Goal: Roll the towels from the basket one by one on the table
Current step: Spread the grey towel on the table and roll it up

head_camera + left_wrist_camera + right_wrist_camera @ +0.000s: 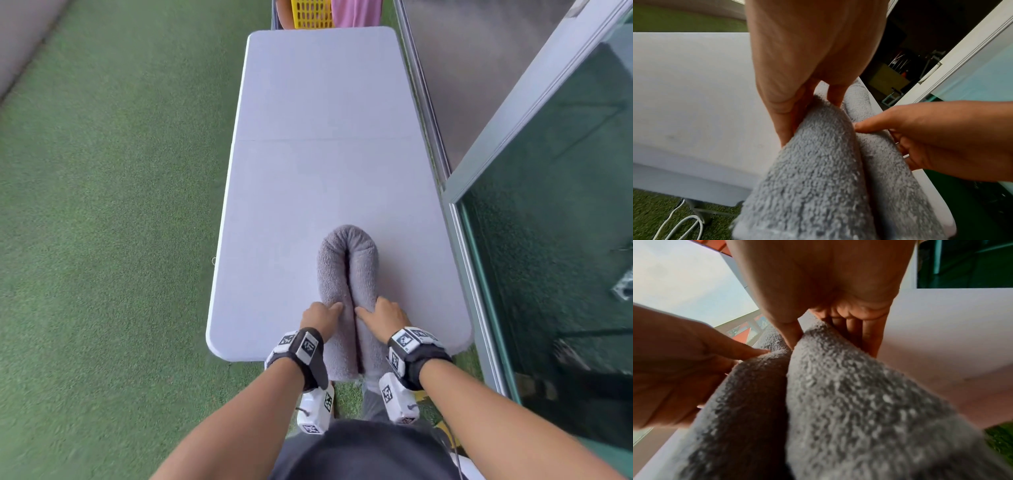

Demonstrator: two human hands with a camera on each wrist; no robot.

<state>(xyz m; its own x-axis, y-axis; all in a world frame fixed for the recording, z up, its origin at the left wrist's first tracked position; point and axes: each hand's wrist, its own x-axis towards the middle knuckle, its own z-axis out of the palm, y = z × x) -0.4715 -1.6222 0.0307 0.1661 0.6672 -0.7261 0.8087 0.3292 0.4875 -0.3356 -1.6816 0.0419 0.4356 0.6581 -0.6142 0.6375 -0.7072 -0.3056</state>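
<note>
A grey towel (pixel 347 246), rolled into a long sausage and bent into a U, lies on the near half of the white table (pixel 325 120). Its two ends hang over the near edge. My left hand (pixel 322 317) grips the left limb, thumb in the crease and fingers on the outer side. My right hand (pixel 380 315) grips the right limb the same way. The left wrist view shows my left hand (pixel 807 65) pinching the towel (pixel 818 178), with the right hand (pixel 941 138) beside it. The right wrist view shows my right hand (pixel 828 280) on the towel (pixel 859 402), opposite the left hand (pixel 674 361).
A yellow basket (pixel 311 13) and a pink towel (pixel 356 12) sit beyond the table's far end. A glass wall with a metal frame (pixel 455 205) runs close along the table's right side. Green turf (pixel 102 205) covers the floor on the left.
</note>
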